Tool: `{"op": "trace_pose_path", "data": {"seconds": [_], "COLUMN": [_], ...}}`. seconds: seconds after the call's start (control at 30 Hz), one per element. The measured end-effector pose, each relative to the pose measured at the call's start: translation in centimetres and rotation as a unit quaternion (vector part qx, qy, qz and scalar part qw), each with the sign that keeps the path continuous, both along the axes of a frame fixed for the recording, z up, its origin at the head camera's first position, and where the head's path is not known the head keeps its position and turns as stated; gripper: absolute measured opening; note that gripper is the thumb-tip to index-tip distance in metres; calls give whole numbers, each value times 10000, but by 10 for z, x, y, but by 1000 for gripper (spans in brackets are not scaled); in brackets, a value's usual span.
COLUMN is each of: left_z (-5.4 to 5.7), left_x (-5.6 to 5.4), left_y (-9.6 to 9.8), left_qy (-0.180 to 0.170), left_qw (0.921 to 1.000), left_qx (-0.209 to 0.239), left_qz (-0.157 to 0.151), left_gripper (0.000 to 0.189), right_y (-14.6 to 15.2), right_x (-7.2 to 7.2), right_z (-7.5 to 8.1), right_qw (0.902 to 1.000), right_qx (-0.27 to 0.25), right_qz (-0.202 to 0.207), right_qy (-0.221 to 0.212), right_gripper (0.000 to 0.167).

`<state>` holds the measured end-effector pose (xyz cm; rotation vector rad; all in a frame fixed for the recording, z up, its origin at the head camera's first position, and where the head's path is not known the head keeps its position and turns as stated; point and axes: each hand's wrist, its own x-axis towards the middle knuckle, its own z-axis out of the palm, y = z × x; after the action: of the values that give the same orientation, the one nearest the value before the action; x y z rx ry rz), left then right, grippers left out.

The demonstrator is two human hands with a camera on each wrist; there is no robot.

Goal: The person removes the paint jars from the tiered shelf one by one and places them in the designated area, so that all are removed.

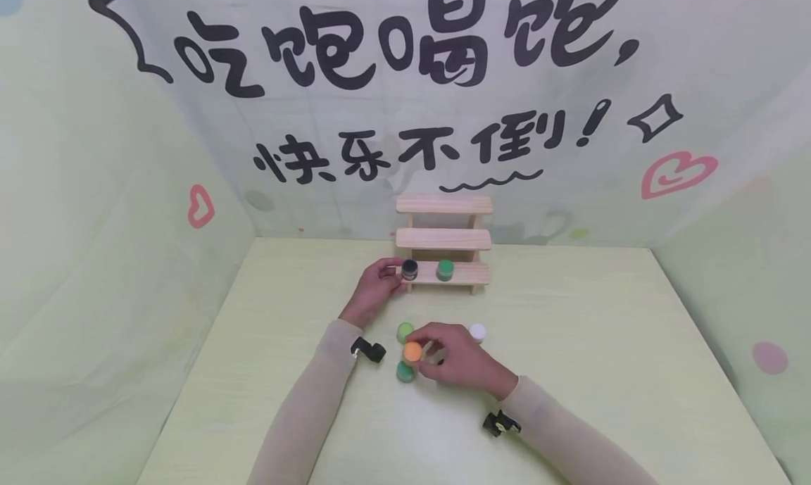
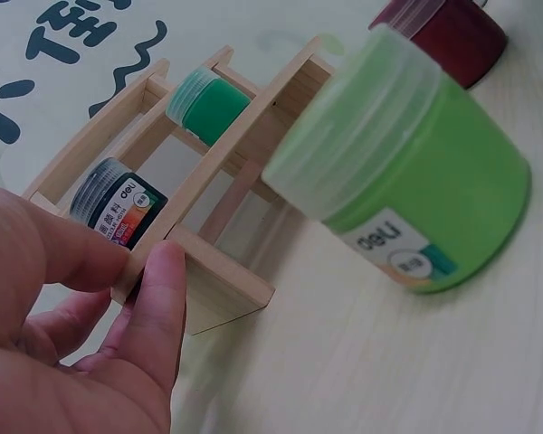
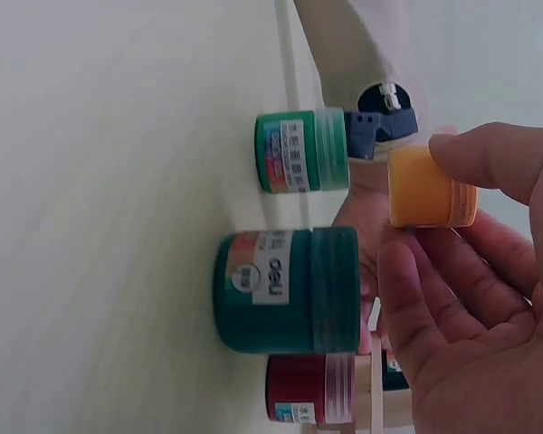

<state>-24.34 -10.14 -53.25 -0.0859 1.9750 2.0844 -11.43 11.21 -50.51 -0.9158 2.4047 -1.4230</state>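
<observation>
My right hand (image 1: 465,358) pinches a small orange paint jar (image 1: 412,352) between thumb and fingers, above the table; the right wrist view shows the orange jar (image 3: 421,187) clearly. With thumb and fingers, my left hand (image 1: 374,288) grips the left end of the lowest step of a wooden three-step rack (image 1: 443,239). On that step stand a black paint jar (image 1: 409,269), close to the left fingers, and a green paint jar (image 1: 445,269). Near the right hand are a light green jar (image 1: 405,332) and a teal jar (image 1: 405,372), partly covered by the orange one.
A white-lidded jar (image 1: 477,332) stands behind the right hand. A dark red jar (image 3: 299,389) shows in both wrist views; the right hand seems to hide it from the head view. A printed cloth backdrop (image 1: 355,210) rises behind the pale table (image 1: 570,330).
</observation>
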Motion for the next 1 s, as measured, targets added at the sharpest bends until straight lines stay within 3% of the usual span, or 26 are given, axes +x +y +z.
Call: {"op": "trace_pose_path", "data": {"seconds": [0.27,0.57,1.0], "left_z": [1,-1,-2], "left_x": [0,0,2], "left_y": [0,0,1], "left_qy": [27,5,54], "left_qw": [10000,10000,10000], "left_qx": [-6,-46,-57], "left_qz": [15,28,49], "left_gripper": [38,38,39], "right_y": [-5,-3,-4], "right_x": [12,26,48], "right_z": [0,-10,-18], "right_qw": [9999,9993,9970], "right_qx": [-49,-209,-35], "right_qz": [114,271,590], "right_qy": [20,115,494], "right_gripper": [38,40,38]}}
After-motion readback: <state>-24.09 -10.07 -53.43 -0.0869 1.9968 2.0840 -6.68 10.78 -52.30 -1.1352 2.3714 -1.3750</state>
